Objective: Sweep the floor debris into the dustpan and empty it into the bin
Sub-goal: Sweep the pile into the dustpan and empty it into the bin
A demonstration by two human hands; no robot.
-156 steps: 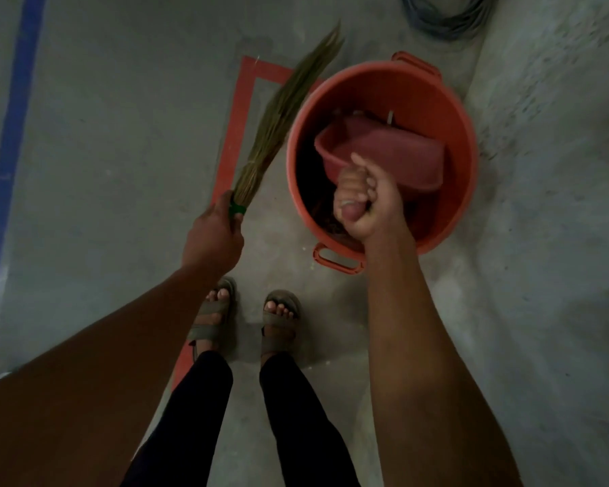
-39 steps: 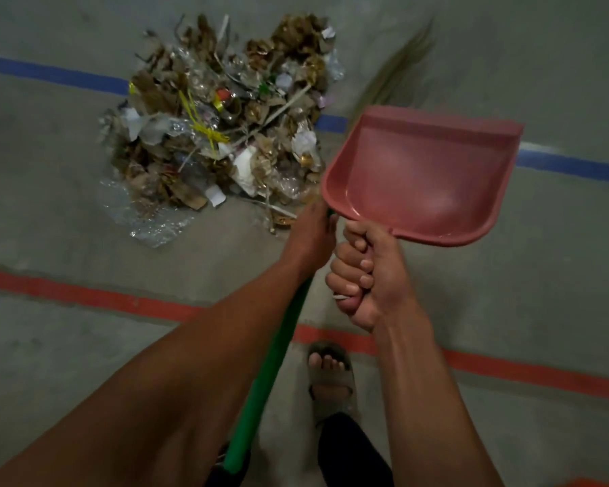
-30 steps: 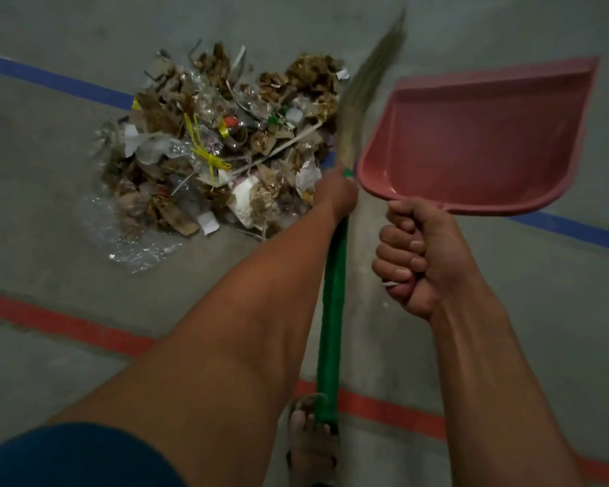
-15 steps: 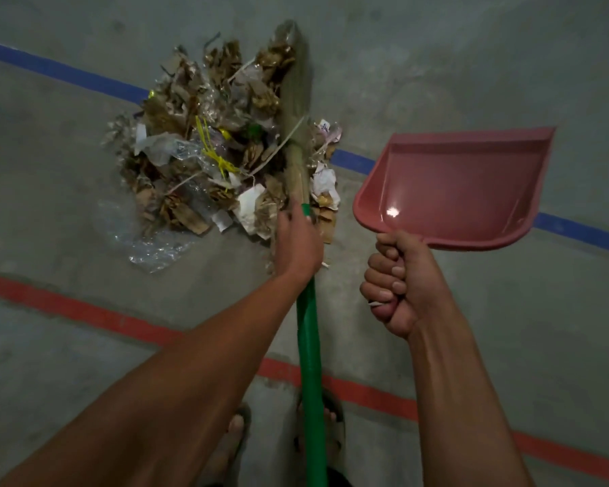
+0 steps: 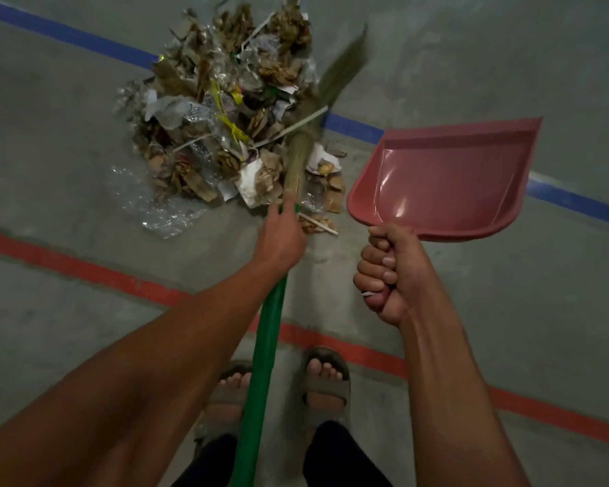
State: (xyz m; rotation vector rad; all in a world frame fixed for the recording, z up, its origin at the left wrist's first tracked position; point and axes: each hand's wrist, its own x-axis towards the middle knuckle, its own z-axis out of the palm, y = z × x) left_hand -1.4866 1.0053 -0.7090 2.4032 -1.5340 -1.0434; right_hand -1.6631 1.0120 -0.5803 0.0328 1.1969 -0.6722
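Observation:
A heap of debris (image 5: 225, 124), made of dry leaves, paper scraps, clear plastic and yellow strips, lies on the concrete floor ahead of me. My left hand (image 5: 282, 237) grips a broom (image 5: 297, 159) where its green handle meets the straw head. The bristles lie over the heap's right side and their tip is blurred. My right hand (image 5: 387, 275) grips the handle of a pink dustpan (image 5: 447, 177), held in the air to the right of the heap with its open side facing away. The bin is out of view.
A blue floor line (image 5: 573, 205) runs diagonally behind the heap and under the dustpan. A red floor line (image 5: 95, 275) crosses in front of my sandalled feet (image 5: 326, 377). Bare concrete surrounds the heap.
Since 5 s ago I have turned from the orange bin to the heap. In the last half second the broom's tip swung right over the heap and the dustpan dropped slightly.

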